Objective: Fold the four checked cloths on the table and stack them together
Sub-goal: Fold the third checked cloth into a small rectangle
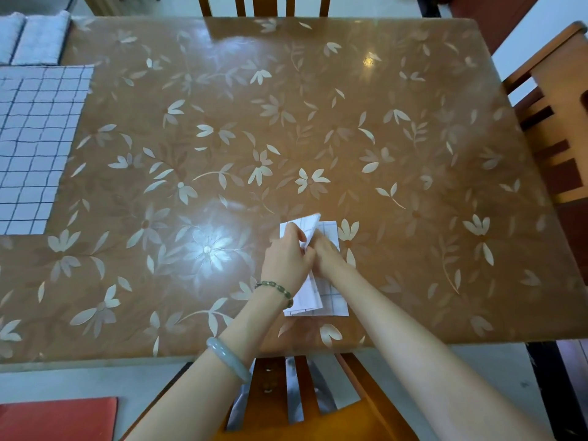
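1. Step in hand: the person is folding one checked cloth (331, 300). It is lying as a narrow strip, and its far end is being turned back toward the body. The raised flap (313, 224) is standing just beyond the knuckles of both hands.
2. Left hand (286, 256): the fingers are curling round the raised flap and pinching it from its left side. A bead bracelet (275, 289) and a pale bangle (227, 358) are sitting on the wrist and forearm behind it.
3. Right hand (327, 253): it is resting on the strip just to the right of the left hand, touching it. Its fingertips are hidden under the flap, so it cannot be told whether they are gripping the cloth or pressing it down.
4. Position of the cloth: the strip is lying on the table (413, 122) beneath both hands, running from beyond the fingertips back under the wrists. Its near end is showing between the two forearms.
5. Remaining work: a spread checked cloth (38, 144) is lying flat, well to the left of the left hand; the number of layers there cannot be told. The task is judged to be partway along.
6. Next move, as a judgement: the flap is calling for lowering toward the wrists, with edges matched and the crease pressed flat.
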Available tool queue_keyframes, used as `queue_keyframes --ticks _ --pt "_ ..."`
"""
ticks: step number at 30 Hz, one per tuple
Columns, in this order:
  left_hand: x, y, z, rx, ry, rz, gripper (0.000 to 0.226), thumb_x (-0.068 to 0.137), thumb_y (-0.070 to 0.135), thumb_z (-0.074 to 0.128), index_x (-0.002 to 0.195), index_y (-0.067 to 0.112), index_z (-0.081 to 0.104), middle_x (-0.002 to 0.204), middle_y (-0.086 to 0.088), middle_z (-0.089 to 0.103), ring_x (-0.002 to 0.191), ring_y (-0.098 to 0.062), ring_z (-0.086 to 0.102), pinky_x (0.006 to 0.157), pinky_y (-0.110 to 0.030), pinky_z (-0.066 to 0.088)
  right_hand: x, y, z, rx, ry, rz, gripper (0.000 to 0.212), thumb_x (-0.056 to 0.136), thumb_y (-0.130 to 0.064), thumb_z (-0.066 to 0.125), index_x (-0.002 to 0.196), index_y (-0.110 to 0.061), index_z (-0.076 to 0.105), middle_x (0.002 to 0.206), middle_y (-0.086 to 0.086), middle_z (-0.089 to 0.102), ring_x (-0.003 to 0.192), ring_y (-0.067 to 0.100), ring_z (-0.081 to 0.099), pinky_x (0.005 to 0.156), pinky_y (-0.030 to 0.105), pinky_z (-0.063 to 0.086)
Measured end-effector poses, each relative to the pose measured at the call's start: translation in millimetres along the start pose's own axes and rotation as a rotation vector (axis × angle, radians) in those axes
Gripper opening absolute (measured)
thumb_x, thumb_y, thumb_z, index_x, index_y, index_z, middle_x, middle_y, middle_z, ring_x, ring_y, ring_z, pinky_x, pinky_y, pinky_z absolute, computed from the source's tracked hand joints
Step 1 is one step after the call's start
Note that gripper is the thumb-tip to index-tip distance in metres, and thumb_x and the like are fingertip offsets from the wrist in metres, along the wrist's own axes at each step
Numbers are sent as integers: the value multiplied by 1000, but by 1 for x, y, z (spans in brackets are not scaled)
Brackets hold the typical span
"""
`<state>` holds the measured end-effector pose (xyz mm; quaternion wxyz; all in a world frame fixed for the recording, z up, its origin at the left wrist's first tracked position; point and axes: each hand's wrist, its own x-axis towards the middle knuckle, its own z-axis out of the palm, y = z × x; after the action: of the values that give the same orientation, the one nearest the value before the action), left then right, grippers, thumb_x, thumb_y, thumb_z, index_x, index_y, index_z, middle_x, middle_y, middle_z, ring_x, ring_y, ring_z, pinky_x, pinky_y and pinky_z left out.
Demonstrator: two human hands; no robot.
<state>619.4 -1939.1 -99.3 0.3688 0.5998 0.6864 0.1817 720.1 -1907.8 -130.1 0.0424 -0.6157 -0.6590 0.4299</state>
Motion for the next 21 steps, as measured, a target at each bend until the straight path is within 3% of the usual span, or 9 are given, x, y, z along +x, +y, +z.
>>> queue_keyframes --ticks 2,5,7,10,14,17,19,21 --pt "0 -1 5 5 -14 3 14 86 15 53 97 14 44 63 1 55 71 -31 57 55 -33 39 0 11 -1 144 17 55 23 78 -6 53 69 -26 49 67 -6 53 73 19 54 66 31 47" --pt "-1 0 13 18 -37 14 15 89 18 52 97 15 41 61 3 53 66 -28 55 56 -32 36 -7 33 -9 797 165 210 12 84 -3 58 86 -9 68 79 3 66 77 15 64 72 25 53" --pt "-1 1 22 29 -52 37 15 91 20 51 99 14 40 62 4 52 62 -24 51 55 -31 32 -13 46 -16 994 210 286 14 91 -14 60 88 -3 68 81 9 67 79 22 65 76 31 55" --pt "1 0 38 19 -39 34 16 92 22 51 101 13 42 71 -1 59 65 -23 52 52 -31 29 -16 51 -18 947 145 319 25 89 -26 65 79 -3 67 68 5 64 62 17 62 63 25 53" --pt "0 4 45 -100 -147 1 29 89 30 61 107 19 42 71 2 59 62 -15 54 54 -27 39 -9 49 -15 724 161 327 27 88 -6 61 61 -8 55 51 0 41 51 13 41 45 16 35" --pt "1 -10 37 -100 -189 86 37 86 41 65 112 22 49 89 5 60 75 -9 54 67 -24 45 -2 57 -12 678 219 343 32 87 -5 60 58 -8 48 55 5 35 55 17 39 51 23 38" --pt "7 -29 26 -5 -102 191 33 88 35 63 114 16 54 101 5 57 91 -10 51 81 -26 44 1 59 -9 629 235 348 24 85 -11 63 65 1 56 62 8 47 63 22 49 63 37 50" --pt "16 -52 13 122 -36 256 36 89 35 62 117 14 56 115 2 56 107 -15 48 91 -25 39 5 62 -5 591 253 356 18 85 -16 64 71 -4 64 70 5 62 74 23 62 76 45 55"
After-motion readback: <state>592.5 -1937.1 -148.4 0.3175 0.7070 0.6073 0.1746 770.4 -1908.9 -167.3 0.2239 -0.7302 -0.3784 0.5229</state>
